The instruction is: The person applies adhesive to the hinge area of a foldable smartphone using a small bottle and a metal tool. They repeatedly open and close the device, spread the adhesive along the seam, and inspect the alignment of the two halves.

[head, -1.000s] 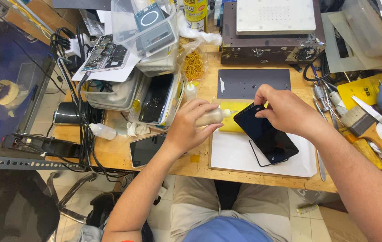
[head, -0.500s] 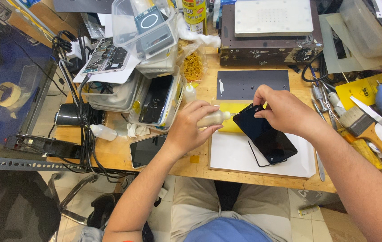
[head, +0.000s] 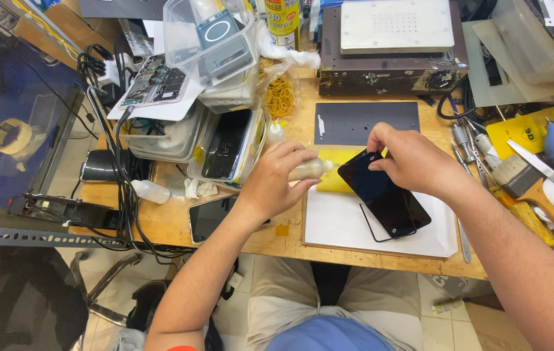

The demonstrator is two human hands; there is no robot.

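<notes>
Here: left hand (head: 276,179) wraps a small squeeze bottle (head: 309,170), nozzle aimed at the phone screen's (head: 384,198) top corner. Right hand (head: 407,159) pinches that top edge; the screen tilts down over white paper (head: 329,224).

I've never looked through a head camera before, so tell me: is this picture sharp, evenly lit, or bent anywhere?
Head view: mostly sharp at the left hand, its small squeeze bottle, the right hand and the black phone screen. Light is bright and even, shadows soft, with pale glare on the white mat. The wide lens bows the wooden bench at the edges.
</notes>
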